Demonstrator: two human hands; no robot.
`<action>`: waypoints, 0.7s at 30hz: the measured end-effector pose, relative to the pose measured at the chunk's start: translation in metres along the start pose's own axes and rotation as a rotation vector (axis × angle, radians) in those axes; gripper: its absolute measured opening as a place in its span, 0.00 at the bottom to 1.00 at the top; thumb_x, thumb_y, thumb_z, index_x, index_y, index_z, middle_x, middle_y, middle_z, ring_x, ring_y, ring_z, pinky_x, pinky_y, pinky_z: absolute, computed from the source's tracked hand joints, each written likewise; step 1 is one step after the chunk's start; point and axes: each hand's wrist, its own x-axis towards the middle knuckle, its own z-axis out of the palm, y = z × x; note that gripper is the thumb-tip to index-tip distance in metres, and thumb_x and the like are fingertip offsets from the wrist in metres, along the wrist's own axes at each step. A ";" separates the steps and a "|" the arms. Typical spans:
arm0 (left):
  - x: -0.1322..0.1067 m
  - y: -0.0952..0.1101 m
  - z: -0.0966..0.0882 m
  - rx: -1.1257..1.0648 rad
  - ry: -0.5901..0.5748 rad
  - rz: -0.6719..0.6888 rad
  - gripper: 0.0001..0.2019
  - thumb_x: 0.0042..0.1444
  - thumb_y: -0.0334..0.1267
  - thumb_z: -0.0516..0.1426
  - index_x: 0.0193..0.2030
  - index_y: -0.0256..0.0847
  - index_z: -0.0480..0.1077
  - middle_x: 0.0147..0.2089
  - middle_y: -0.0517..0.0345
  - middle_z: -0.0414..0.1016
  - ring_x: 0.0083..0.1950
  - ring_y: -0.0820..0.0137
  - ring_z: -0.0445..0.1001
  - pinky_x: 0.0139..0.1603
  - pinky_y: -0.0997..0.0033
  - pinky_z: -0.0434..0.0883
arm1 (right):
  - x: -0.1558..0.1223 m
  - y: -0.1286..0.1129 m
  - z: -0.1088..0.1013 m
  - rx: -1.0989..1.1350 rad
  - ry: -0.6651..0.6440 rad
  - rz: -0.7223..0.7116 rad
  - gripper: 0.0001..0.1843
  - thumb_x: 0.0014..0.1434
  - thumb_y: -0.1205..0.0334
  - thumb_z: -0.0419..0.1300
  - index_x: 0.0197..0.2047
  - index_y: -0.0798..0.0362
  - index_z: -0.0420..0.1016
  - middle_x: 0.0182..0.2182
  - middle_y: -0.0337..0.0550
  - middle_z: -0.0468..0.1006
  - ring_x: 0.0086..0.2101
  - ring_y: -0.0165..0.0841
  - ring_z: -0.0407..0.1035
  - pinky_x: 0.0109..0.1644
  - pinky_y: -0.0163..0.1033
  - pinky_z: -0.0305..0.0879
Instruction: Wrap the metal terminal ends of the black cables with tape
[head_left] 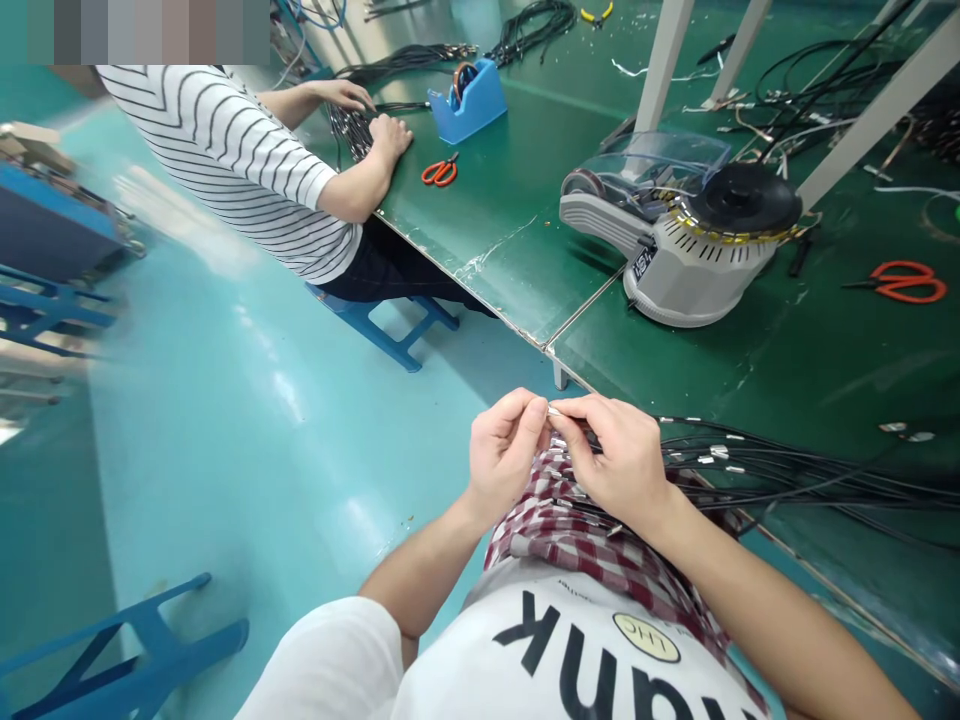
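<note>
Both my hands meet over my lap, above a red-and-white checked cloth [570, 540]. My left hand [504, 452] is closed in a pinch on the small metal end [553, 411] of a thin black cable. My right hand [619, 455] pinches the same cable just beside it, fingers curled. A bundle of black cables [780, 470] with white tags runs from my right hand onto the green table [750, 360].
A grey tape dispenser machine [682, 225] stands on the table, orange scissors [904, 282] to its right. A co-worker in a striped shirt [240, 150] sits at the far left handling cables, near a blue tape holder [469, 100] and scissors [441, 172]. Blue stools [135, 650] stand on the floor.
</note>
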 end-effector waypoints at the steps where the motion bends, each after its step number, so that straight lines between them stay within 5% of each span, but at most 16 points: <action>1: 0.000 0.000 0.000 -0.014 -0.004 -0.006 0.19 0.68 0.45 0.55 0.27 0.39 0.66 0.23 0.62 0.64 0.24 0.75 0.61 0.27 0.71 0.61 | 0.000 0.000 0.000 0.013 -0.004 0.011 0.04 0.68 0.64 0.59 0.42 0.49 0.75 0.34 0.40 0.83 0.32 0.32 0.75 0.40 0.39 0.66; 10: 0.001 0.000 -0.003 -0.063 -0.045 -0.051 0.20 0.69 0.44 0.54 0.26 0.38 0.65 0.23 0.62 0.64 0.24 0.76 0.62 0.29 0.72 0.62 | 0.001 0.007 -0.007 0.065 -0.096 0.053 0.08 0.69 0.61 0.58 0.49 0.50 0.76 0.41 0.40 0.83 0.39 0.32 0.76 0.46 0.40 0.68; 14: 0.004 -0.020 -0.011 0.082 -0.028 -0.042 0.19 0.69 0.45 0.52 0.28 0.39 0.66 0.23 0.62 0.65 0.25 0.75 0.63 0.30 0.72 0.63 | -0.008 0.040 -0.027 -0.111 -0.198 0.062 0.13 0.69 0.58 0.58 0.55 0.50 0.74 0.44 0.42 0.82 0.44 0.36 0.75 0.51 0.44 0.66; 18: 0.011 -0.053 -0.026 0.386 -0.155 -0.131 0.19 0.69 0.48 0.52 0.29 0.39 0.68 0.24 0.61 0.68 0.25 0.73 0.64 0.29 0.72 0.63 | -0.036 0.087 -0.059 -0.286 -0.312 0.116 0.10 0.70 0.62 0.57 0.50 0.48 0.78 0.47 0.43 0.80 0.46 0.39 0.74 0.50 0.46 0.67; 21: 0.014 -0.061 -0.030 0.612 -0.131 -0.008 0.12 0.67 0.46 0.55 0.44 0.39 0.73 0.40 0.52 0.76 0.37 0.67 0.72 0.37 0.68 0.68 | -0.058 0.106 -0.079 -0.338 -0.353 0.142 0.13 0.70 0.62 0.55 0.54 0.48 0.77 0.48 0.46 0.78 0.47 0.40 0.72 0.50 0.46 0.68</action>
